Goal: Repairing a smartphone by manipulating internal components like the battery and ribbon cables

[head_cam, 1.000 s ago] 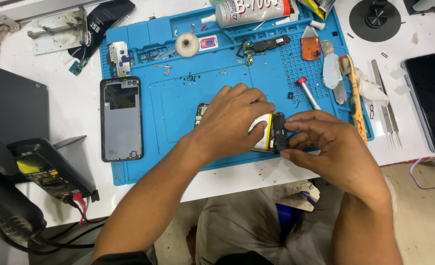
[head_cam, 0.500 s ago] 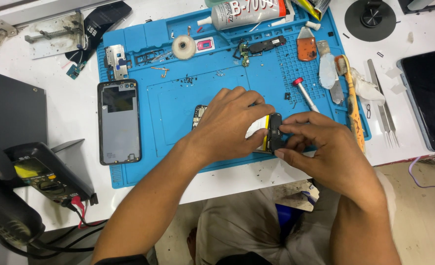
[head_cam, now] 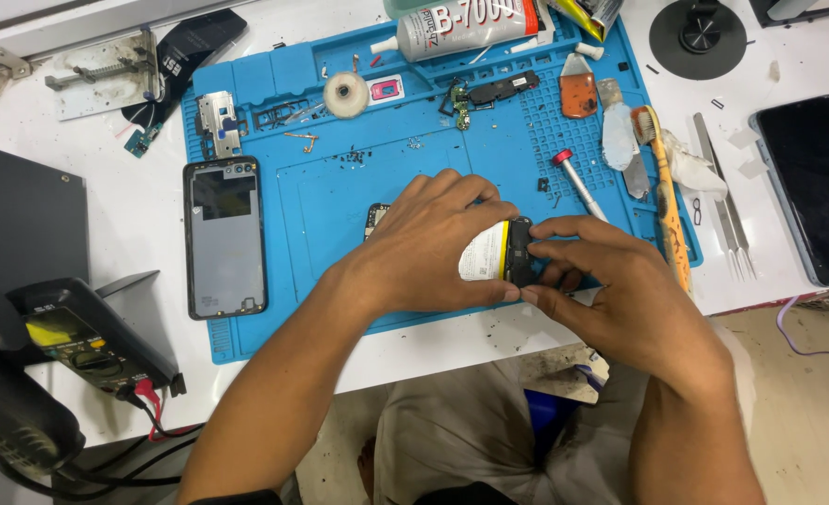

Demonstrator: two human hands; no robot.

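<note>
My left hand (head_cam: 429, 245) and my right hand (head_cam: 611, 290) meet over the front of the blue work mat (head_cam: 274, 309). Together they grip a small white phone battery (head_cam: 483, 254) with a yellow stripe and a black end piece (head_cam: 519, 251). The left hand's fingers wrap over the white part. My right thumb and fingers pinch the black end. A small circuit board (head_cam: 375, 218) pokes out from behind the left hand.
A grey phone back cover (head_cam: 225, 236) lies at the mat's left edge. A glue tube (head_cam: 466, 19), tape roll (head_cam: 346, 94), red-tipped screwdriver (head_cam: 578, 180), toothbrush (head_cam: 662, 187) and tweezers (head_cam: 725, 210) lie beyond. A dark phone (head_cam: 821, 187) sits right, a multimeter (head_cam: 87, 341) left.
Both hands keep holding the battery at the same spot on the mat; the fingers shifted only slightly.
</note>
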